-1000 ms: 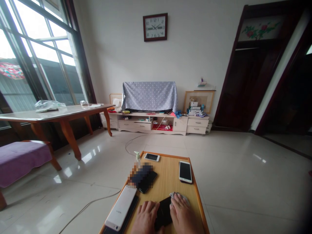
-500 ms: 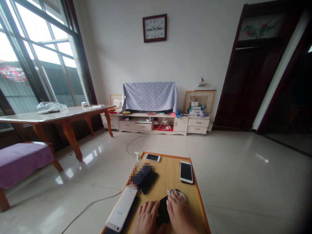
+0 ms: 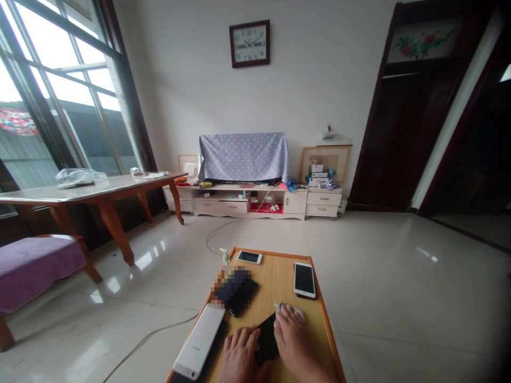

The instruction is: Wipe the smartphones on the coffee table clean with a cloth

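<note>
- Change vs 1 s ago: right hand (image 3: 295,338) and pale cloth (image 3: 299,315) have slid slightly farther across the worktop (image 3: 275,279); left hand (image 3: 238,354) about the same place.
- Black phone (image 3: 266,340): near end of worktop, between the hands, slanted, partly covered by them.
- Left fingers: together, along the phone's left edge, thumb at its near end; phone clamped between.
- Right fingers: close together, laid over the cloth at the phone's far right end. Can't tell if they pinch it.
- Other phones unmoved: white-backed phone (image 3: 200,340) left, on top of a dark one; small white phone (image 3: 249,257) far left; larger white phone (image 3: 304,280) far right, screen up.
- Writing: white-backed phone has a small dark logo mid-back, too blurred to read. Wall clock (image 3: 249,43) shows numerals, 10, 11, 12, 1 legible; smaller dial text unreadable.
</note>
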Tool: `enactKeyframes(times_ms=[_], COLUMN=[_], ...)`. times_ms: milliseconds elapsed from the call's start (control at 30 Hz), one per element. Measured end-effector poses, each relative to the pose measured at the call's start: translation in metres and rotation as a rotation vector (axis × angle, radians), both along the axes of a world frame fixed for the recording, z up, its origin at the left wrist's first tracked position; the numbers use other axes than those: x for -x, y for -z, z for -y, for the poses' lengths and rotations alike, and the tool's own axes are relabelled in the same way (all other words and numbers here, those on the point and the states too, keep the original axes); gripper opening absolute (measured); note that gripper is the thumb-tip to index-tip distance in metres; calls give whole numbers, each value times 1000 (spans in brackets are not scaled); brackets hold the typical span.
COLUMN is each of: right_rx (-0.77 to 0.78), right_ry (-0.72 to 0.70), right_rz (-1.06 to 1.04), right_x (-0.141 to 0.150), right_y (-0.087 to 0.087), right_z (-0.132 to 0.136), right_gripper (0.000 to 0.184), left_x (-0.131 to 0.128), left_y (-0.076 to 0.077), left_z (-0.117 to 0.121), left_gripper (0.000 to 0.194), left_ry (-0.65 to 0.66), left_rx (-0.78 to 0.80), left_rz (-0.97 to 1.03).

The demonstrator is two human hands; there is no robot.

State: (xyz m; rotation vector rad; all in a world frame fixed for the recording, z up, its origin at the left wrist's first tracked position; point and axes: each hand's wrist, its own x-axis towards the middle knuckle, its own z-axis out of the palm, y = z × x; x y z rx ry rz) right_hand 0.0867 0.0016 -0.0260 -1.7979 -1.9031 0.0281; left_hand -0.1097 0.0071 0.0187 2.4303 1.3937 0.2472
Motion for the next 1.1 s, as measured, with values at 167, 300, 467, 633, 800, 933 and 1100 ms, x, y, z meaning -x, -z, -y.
enactKeyframes(times_ms=[167,300,467,633,800,933,1100], right_rx=[33,25,-14,-56,-62,-75,-42], right_ry=[-185,-142,-34,-40,-33,29,106], right_rz=[-35,-21,21,55,59,28,25], right_x=[25,6,-14,-11,-12,-14,-13], right_y=[12,4,10,19,21,26,27], right_z=[22,19,4,7,9,7,4], right_gripper=[44,45,44,45,46,46,48], left_x=[-2,-2,-1,-2,-7,-16,-27], left_y=[3,4,5,8,4,-5,-18], left_z=[2,8,10,10,9,-5,-33], left_gripper=[55,56,56,56,54,49,49], left_ry=[-26,-38,-21,-27,-40,-4,60], left_rx=[-18,-71,-94,-107,-122,-130,-132], left_rz=[35,75,88,76,40,-27,-72])
